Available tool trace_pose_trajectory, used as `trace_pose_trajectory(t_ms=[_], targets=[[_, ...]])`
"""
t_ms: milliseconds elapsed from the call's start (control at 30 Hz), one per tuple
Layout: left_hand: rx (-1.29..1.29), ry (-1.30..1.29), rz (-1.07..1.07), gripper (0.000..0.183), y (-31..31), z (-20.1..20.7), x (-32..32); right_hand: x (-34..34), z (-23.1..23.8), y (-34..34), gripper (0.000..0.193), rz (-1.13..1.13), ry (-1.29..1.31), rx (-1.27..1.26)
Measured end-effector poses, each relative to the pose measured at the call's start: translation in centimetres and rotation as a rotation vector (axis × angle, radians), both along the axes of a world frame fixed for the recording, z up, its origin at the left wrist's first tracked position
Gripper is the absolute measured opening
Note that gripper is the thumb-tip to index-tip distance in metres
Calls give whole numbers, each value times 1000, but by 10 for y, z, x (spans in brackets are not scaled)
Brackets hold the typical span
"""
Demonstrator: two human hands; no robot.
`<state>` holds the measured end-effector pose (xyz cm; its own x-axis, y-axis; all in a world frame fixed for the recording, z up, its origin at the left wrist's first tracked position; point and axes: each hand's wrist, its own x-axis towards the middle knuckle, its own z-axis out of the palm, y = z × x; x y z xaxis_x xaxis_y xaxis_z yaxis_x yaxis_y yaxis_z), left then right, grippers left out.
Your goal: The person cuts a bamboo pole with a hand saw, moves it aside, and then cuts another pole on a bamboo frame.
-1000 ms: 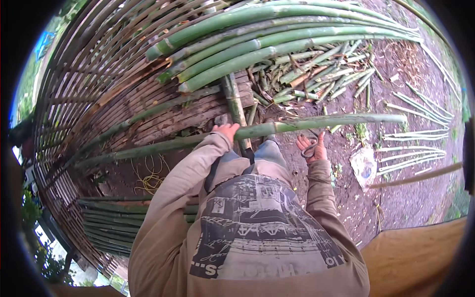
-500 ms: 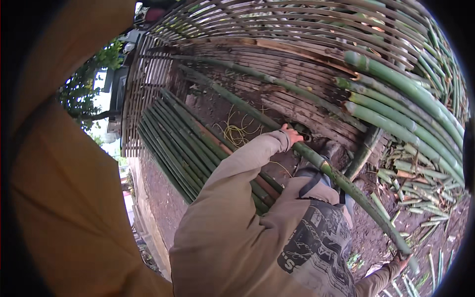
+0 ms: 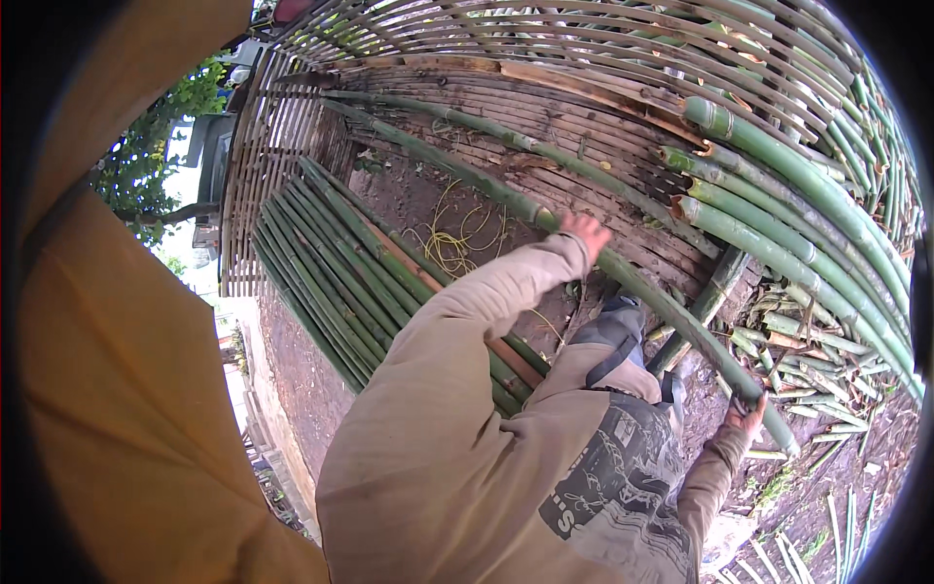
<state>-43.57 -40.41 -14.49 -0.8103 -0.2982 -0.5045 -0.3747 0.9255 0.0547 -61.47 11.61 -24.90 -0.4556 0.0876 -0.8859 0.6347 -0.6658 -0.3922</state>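
A long green bamboo pole (image 3: 676,313) slants across the middle, from the slatted wall at the far left down to the near right. My left hand (image 3: 587,234) is closed over its middle, with the fingers slightly blurred. Close to the pole's near end, my right hand (image 3: 747,419) grips it from below; a small dark patch at the fingers is unclear. Beyond it, a second bamboo pole (image 3: 593,177) runs roughly alongside, in front of brown slats. Under the held pole, a shorter bamboo piece (image 3: 705,307) stands at a slant near my legs.
Left of me lies a row of thinner green bamboo poles (image 3: 321,258). Yellow cord (image 3: 446,251) is coiled on the dirt beside them. Thick cut bamboo poles (image 3: 778,234) reach in from the right, above a heap of offcuts (image 3: 827,375). A slatted bamboo fence (image 3: 584,21) borders the back.
My right hand and the pole's near end have come up and leftward. My left hand sits a little higher in view, still on the pole. The view has shifted slightly.
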Motion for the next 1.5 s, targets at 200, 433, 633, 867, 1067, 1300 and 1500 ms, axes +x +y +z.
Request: trace_pose_trajectory(t_ms=[200, 433, 633, 867, 1067, 1300, 1500], targets=[[126, 431, -81, 38, 124, -38, -50, -11, 21, -78, 34, 152, 72, -225], [85, 206, -90, 34, 94, -93, -97, 1, 60, -55, 59, 198, 44, 55], [42, 228, -85, 26, 80, -117, -114, 77, 248, -53, 20, 653, 160, 563], [95, 84, -151, 23, 92, -127, -110, 100, 347, -106, 14, 806, 292, 268], [127, 97, -139, 33, 78, -112, -134, 96, 295, -189, 27, 1049, 359, 333], [94, 141, -138, 28, 77, -113, -135, 110, 267, -221, 27, 1104, 425, 420], [123, 145, -166, 28, 69, -108, -136, 126, 251, -233, 25, 1108, 517, 509]])
